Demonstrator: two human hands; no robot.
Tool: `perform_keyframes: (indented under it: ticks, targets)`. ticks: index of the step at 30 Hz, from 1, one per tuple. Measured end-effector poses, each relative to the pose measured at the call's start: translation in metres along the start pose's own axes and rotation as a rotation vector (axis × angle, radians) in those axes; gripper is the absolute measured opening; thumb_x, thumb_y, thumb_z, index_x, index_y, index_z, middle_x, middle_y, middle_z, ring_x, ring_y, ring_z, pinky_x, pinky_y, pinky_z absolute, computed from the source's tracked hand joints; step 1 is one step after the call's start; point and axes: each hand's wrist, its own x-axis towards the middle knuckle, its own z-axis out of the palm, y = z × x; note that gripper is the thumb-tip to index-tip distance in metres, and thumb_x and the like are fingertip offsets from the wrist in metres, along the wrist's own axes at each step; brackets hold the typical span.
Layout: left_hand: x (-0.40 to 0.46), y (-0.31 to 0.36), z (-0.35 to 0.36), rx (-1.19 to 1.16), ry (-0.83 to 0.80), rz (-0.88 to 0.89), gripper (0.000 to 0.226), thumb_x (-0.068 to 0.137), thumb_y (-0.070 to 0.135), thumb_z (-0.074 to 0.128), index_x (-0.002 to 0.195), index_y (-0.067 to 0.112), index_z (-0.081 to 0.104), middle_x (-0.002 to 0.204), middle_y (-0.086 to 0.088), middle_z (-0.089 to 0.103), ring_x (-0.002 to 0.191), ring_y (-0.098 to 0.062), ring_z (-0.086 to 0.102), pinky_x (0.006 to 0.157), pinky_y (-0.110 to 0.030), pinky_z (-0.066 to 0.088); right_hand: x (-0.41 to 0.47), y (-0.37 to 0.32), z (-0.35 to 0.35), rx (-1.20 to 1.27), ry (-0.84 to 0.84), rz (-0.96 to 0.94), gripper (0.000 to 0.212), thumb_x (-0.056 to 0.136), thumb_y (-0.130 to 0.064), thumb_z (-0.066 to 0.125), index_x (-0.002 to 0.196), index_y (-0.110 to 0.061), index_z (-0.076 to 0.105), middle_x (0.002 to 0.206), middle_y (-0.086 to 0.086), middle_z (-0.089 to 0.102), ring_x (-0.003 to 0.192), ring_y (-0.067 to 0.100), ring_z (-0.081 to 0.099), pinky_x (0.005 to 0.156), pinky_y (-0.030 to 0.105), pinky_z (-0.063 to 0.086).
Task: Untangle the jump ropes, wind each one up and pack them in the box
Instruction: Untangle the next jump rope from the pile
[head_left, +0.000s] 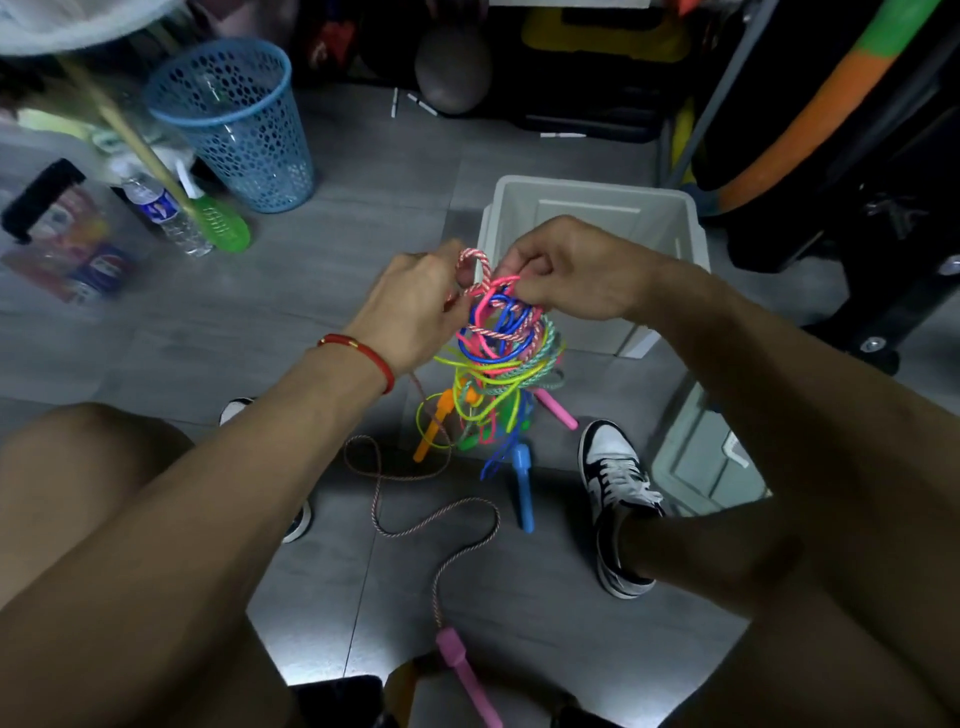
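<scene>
**Untangling under way: braided rope being worked out of the knot**

The tangle of jump ropes (496, 358) hangs in the air between both hands, above the floor (332, 171) and just in front of the open white box (670, 208). Pink, blue, yellow-green and teal cords are knotted together; orange, green, blue and pink handles dangle beneath.

The step in hand is the untangling; nothing is wound or packed yet. The left hand (415, 312) pinches a loop of the pink-and-white braided rope (475, 257) at the top of the knot, grip closed on it. The right hand (566, 270) is closed on the neighbouring cords, steadying the bundle. The braided rope's free length (441, 519) trails across the floor to a pink handle (460, 660) near the person's knees.

Next, the loop probably needs drawing clear of the other cords while the right hand holds the mass still.

Beyond stand a blue mesh basket (244, 124) and a water bottle (166, 208).
</scene>
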Motion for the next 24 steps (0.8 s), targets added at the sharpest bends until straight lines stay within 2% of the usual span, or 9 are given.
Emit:
perform_keyframes:
  ticks: [4,6,8,11,13,15,18,21,24]
  targets:
    - [0.002,-0.009,-0.001,-0.479,0.011,-0.186,0.013,0.083,0.021,0.077,0.088,0.016,0.067,0.079,0.003,0.066,0.068,-0.005,0.056,0.064,-0.022,0.042,-0.007,0.006,-0.002,0.215,0.044,0.032,0.029,0.093,0.009,0.047,0.111,0.004,0.070,0.090,0.017,0.073,0.072,0.010,0.066,0.064,0.018,0.055]
    - [0.001,-0.004,-0.008,-0.679,0.011,-0.259,0.015,0.094,0.021,0.068,0.091,0.006,0.068,0.076,-0.003,0.068,0.051,0.000,0.050,0.052,-0.017,0.040,-0.010,0.009,-0.006,0.280,0.054,0.042,0.026,0.095,0.007,0.051,0.114,0.003,0.069,0.102,0.023,0.073,0.082,0.017,0.069,0.075,0.026,0.058]
    - [0.001,0.003,-0.011,-0.868,-0.072,-0.329,0.028,0.100,0.029,0.059,0.088,0.003,0.062,0.057,0.003,0.062,0.035,-0.005,0.035,0.039,-0.016,0.026,-0.012,0.010,-0.006,0.320,0.047,0.048,0.022,0.095,0.003,0.059,0.115,0.002,0.068,0.106,0.024,0.073,0.089,0.022,0.069,0.086,0.034,0.058]
    - [0.002,0.011,-0.009,-0.854,-0.078,-0.347,0.033,0.100,0.030,0.059,0.075,0.010,0.050,0.042,-0.001,0.043,0.032,-0.011,0.027,0.042,-0.017,0.019,-0.010,0.006,0.000,0.343,0.109,0.070,0.019,0.092,0.000,0.064,0.111,0.001,0.068,0.099,0.020,0.074,0.083,0.020,0.069,0.079,0.032,0.058]
    - [0.001,0.013,-0.009,-0.846,-0.013,-0.368,0.032,0.101,0.024,0.056,0.074,0.011,0.045,0.062,-0.019,0.063,0.031,-0.013,0.034,0.041,-0.018,0.022,-0.009,0.007,0.002,0.266,0.195,0.084,0.017,0.090,0.001,0.066,0.106,-0.001,0.070,0.088,0.013,0.074,0.078,0.020,0.071,0.076,0.034,0.060]
    - [0.001,0.015,-0.015,-0.921,0.060,-0.367,0.033,0.103,0.020,0.050,0.072,0.016,0.039,0.084,-0.013,0.075,0.032,-0.015,0.041,0.038,-0.018,0.025,-0.009,0.018,0.000,0.028,0.313,0.101,0.015,0.084,-0.005,0.073,0.098,-0.009,0.071,0.083,0.006,0.073,0.077,0.022,0.073,0.076,0.041,0.062]
    - [0.004,0.012,-0.034,-1.078,0.233,-0.407,0.029,0.105,0.018,0.044,0.076,0.018,0.039,0.076,-0.006,0.076,0.032,-0.012,0.045,0.037,-0.019,0.027,-0.010,0.043,-0.003,-0.158,0.387,0.228,0.014,0.079,-0.013,0.075,0.090,-0.017,0.068,0.089,0.006,0.070,0.079,0.025,0.072,0.072,0.047,0.061]
    - [0.006,-0.003,-0.046,-1.142,0.323,-0.489,0.024,0.105,0.020,0.045,0.082,0.018,0.041,0.073,-0.007,0.074,0.037,-0.014,0.054,0.041,-0.023,0.032,-0.011,0.054,-0.005,-0.017,0.362,0.365,0.009,0.088,-0.008,0.067,0.084,-0.016,0.066,0.098,0.015,0.066,0.088,0.034,0.072,0.077,0.049,0.061]
    - [0.005,-0.013,-0.040,-0.975,0.168,-0.561,0.024,0.101,0.017,0.051,0.077,0.017,0.045,0.074,-0.011,0.073,0.041,-0.019,0.060,0.046,-0.024,0.036,-0.010,0.049,-0.009,0.218,0.316,0.401,0.017,0.092,0.005,0.058,0.085,-0.006,0.069,0.099,0.031,0.069,0.085,0.041,0.072,0.076,0.049,0.062]
